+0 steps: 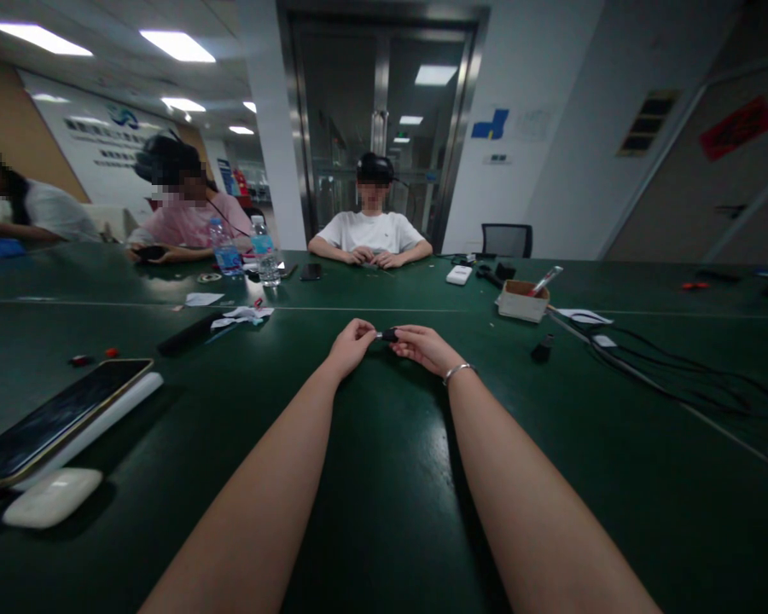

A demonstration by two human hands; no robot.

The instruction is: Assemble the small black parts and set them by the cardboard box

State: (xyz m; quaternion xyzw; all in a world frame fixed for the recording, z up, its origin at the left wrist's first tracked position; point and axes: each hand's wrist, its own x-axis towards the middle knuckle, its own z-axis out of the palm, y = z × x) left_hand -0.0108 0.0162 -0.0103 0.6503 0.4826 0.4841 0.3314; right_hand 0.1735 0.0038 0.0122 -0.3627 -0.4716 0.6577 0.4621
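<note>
Both arms reach forward over the dark green table (384, 426). My left hand (352, 348) pinches the silvery left end of a small object between thumb and fingers. My right hand (423, 344), with a silver bracelet (459, 372) at the wrist, is closed on the black part (389, 335) of the same object. The two hands nearly meet, with the object lying level between their fingertips. It is too small to tell exactly what it is.
At the left lie a phone (57, 418), a white case (55, 497) and crumpled paper (243, 317). Bottles (265, 256) stand farther back. Rightward are a small box (523, 302), a black piece (542, 348) and cables (672, 362). A person (372, 230) sits opposite; others sit at the left.
</note>
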